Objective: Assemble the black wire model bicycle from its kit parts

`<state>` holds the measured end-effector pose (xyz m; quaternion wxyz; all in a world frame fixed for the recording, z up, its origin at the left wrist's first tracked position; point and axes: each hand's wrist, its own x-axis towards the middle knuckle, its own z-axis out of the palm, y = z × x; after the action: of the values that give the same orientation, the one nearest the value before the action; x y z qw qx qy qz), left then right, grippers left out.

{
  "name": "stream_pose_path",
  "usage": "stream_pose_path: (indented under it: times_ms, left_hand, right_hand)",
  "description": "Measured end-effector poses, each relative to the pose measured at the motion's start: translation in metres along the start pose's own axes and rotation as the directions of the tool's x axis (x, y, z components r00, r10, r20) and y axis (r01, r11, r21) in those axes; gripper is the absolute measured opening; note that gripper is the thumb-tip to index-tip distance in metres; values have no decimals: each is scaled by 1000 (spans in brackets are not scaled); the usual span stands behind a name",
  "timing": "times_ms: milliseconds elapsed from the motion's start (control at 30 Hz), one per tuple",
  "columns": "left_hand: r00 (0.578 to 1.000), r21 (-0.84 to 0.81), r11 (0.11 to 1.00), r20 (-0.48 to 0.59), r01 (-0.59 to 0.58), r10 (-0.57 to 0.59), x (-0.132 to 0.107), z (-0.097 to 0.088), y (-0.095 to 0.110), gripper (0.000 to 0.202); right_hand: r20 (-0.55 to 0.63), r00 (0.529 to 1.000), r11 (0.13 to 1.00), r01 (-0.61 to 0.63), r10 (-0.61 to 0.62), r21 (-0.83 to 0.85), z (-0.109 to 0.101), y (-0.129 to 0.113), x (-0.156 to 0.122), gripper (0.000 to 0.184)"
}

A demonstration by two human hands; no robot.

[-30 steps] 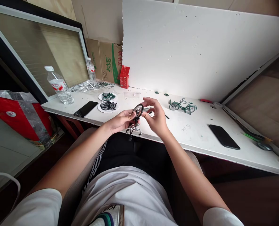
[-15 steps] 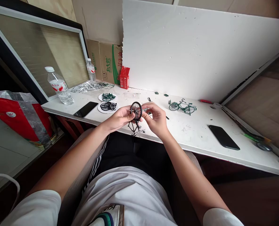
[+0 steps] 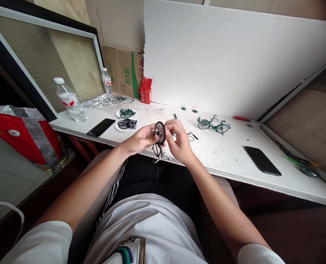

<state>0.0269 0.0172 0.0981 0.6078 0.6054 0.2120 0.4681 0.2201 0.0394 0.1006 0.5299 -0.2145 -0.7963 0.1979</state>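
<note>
My left hand point(image 3: 141, 140) is closed on a small black model bicycle point(image 3: 160, 133), thumb against its wheel. The wheel faces up toward me with its spokes showing. Below it hang the thin black frame and silver handlebars point(image 3: 162, 159), over the table's front edge. On the wheel's right side, my right hand point(image 3: 178, 140) has its thumb and fingers pinched together close to the rim. What the pinch holds, if anything, is hidden. Several thin black parts point(image 3: 194, 135) lie on the table just behind that hand. Farther right stands a finished-looking green model bicycle point(image 3: 214, 125).
Two white plates hold black model parts point(image 3: 127, 124) and green ones point(image 3: 126, 113). Around them are a phone point(image 3: 101, 127), water bottles point(image 3: 69, 101), a red box point(image 3: 146, 90) and a carton point(image 3: 126, 73). Another phone point(image 3: 263, 160) lies right on the white table point(image 3: 223, 154).
The wheel has turned and shows narrower to me now. My right fingers have curled in closer together by the rim, and more of the black parts behind them shows.
</note>
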Motion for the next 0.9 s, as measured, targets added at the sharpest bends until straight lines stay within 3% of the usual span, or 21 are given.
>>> stream_pose_path:
  times_ms: [200, 333, 467, 600, 767, 900]
  left_hand:
    - [1000, 75, 997, 8, -20, 19, -1, -2, 2, 60]
    - [996, 65, 995, -46, -75, 79, 2, -3, 0, 63]
    - [990, 47, 993, -89, -106, 110, 5, -5, -4, 71]
    - [988, 118, 987, -102, -106, 118, 5, -7, -5, 73]
    - [991, 230, 969, -81, -86, 107, 1, -5, -5, 69]
    - [993, 292, 953, -57, -82, 103, -2, -1, -4, 67]
  right_hand:
    - [-26, 997, 997, -78, 78, 5, 4, -1, -1, 47]
    - [128, 962, 914, -268, 240, 305, 2, 8, 0, 42]
    - [220, 936, 789, -351, 276, 504, -1, 19, 2, 44]
    - [226, 939, 796, -341, 261, 500, -2, 24, 2, 41]
    - [204, 946, 865, -315, 253, 391, -2, 19, 1, 47]
    - [275, 908, 839, -403, 317, 365, -3, 16, -1, 54]
